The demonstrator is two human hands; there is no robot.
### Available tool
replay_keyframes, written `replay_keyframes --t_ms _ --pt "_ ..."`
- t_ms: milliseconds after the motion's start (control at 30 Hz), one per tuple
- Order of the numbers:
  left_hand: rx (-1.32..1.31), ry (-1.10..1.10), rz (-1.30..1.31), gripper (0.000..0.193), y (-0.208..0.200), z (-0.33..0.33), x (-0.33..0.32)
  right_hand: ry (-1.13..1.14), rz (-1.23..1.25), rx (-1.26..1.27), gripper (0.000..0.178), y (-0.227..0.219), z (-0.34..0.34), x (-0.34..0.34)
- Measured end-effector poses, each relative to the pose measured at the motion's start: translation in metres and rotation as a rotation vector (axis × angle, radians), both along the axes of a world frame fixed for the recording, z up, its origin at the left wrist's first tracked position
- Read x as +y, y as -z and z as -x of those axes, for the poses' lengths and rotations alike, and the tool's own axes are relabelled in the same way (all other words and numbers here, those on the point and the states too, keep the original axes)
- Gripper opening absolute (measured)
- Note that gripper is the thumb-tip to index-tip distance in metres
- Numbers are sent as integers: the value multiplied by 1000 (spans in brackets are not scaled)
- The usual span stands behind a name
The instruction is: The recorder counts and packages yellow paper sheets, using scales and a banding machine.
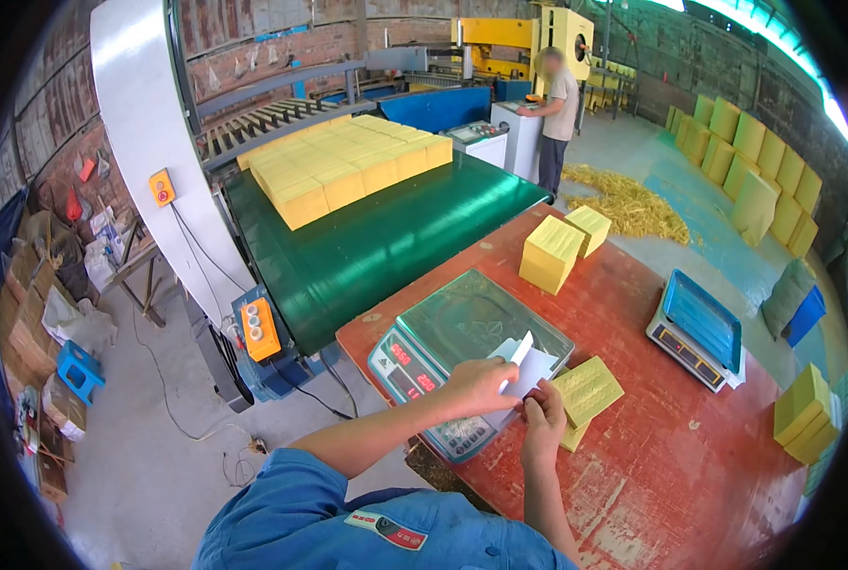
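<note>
Over the green-topped digital scale (pixel 471 313), both my hands meet around some small white sheets of paper (pixel 535 369). My left hand (pixel 481 385) is closed on them, with one piece standing up between thumb and fingers. My right hand (pixel 542 410) has its fingers curled in at the lower right edge of the sheets, gripping there. The scale's red display lights are on beside my left forearm. Close to my right hand lies a yellow block of stacked paper (pixel 590 391) on the red table (pixel 652 456), overlapping another yellow piece.
Two yellow blocks (pixel 550 255) stand at the table's far edge. A blue-trayed scale (pixel 701 318) and another yellow stack (pixel 806 413) are at right. Beyond lies a green conveyor (pixel 395 247) bearing rows of yellow blocks (pixel 348 166). A person (pixel 555 119) stands at a machine behind.
</note>
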State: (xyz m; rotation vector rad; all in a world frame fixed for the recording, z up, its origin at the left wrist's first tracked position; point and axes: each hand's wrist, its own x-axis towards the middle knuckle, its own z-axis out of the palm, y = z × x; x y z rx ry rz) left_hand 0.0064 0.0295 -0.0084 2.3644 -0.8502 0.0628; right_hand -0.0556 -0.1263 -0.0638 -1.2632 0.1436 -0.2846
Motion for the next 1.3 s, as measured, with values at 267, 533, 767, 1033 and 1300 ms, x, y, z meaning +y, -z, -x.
replay_keyframes --t_ms 267,533,767,1033,1300 --pt "-5 -5 55 30 2 -1 5 -19 -45 -33 40 -2 1 2" --pt "8 5 104 28 8 -3 6 39 48 -19 31 1 3 -5" --pt "6 9 108 30 7 -4 10 -27 124 39 24 -11 0 3" --pt "16 8 125 29 6 -2 12 14 231 75 26 -15 -2 7" --pt "-130 4 209 20 19 -1 11 56 318 45 16 -7 -9 6"
